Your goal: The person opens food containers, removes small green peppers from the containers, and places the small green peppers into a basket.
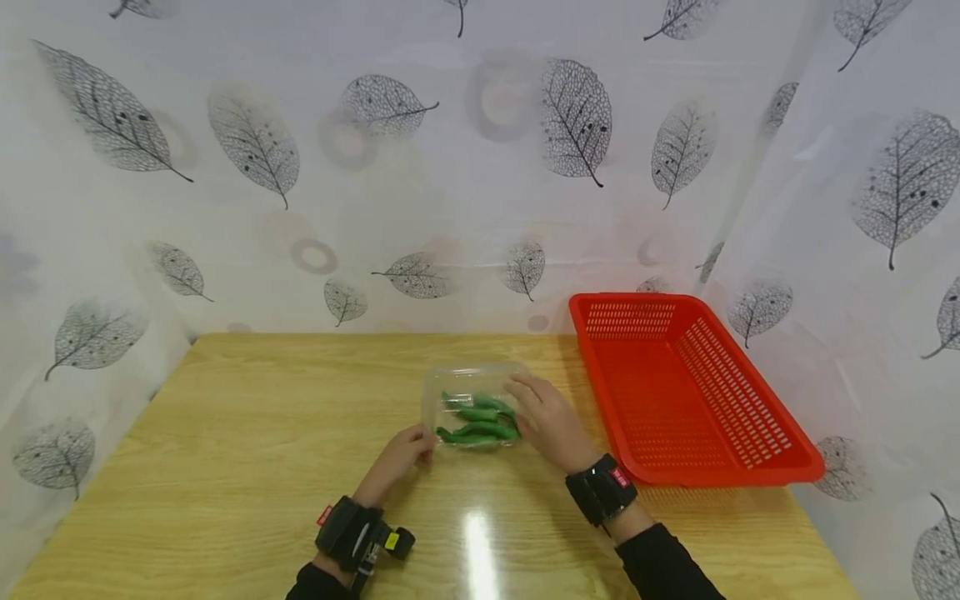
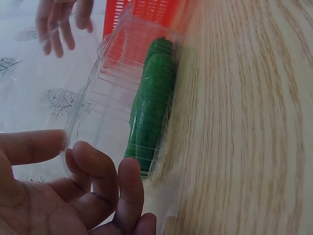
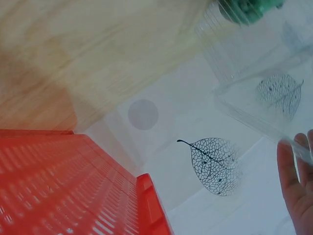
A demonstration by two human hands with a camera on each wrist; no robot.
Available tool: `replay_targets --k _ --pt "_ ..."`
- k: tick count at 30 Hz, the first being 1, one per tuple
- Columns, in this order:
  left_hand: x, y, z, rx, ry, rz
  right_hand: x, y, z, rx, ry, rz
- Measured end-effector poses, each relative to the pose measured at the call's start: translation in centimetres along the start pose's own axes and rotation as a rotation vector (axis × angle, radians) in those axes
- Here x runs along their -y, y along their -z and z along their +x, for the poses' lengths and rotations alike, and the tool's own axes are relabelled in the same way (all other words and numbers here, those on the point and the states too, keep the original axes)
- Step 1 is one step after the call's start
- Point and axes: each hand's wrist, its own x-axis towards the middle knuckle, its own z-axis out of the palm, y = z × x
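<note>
Clear box (image 1: 465, 379) of green peppers (image 1: 476, 413) on the tabletop (image 1: 262, 458), left of the red basket (image 1: 660, 392). Fingers of left hand (image 1: 401, 454) pinched at the near-left corner; fingers of right hand (image 1: 551, 421) straight, against the far-right edge. Likely faults: buckling of thin plastic under uneven fingertip pressure; slippage from light right-side contact, then spillage.

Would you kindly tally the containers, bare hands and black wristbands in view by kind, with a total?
Red basket: 1
Clear plastic box: 1
Left hand and right hand: 2
Black wristbands: 2
Total: 6
</note>
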Motion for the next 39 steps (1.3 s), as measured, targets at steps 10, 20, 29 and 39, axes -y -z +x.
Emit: replay_targets --k 10,20,29,39 --pt "0.2 0.5 -0.4 0.051 0.028 0.013 -1.3 -0.5 3.7 -0.093 -0.284 0.142" --pt "0.2 0.5 -0.7 0.02 0.056 0.035 -3.6 -2.1 5.4 -0.047 -0.518 0.326" --pt "0.2 0.5 -0.7 0.026 0.054 0.04 -4.5 -3.7 4.8 0.072 -0.729 0.443" --pt "-0.1 0.5 -1.0 0.055 0.039 0.028 -5.1 -4.7 3.5 0.248 -0.843 0.425"
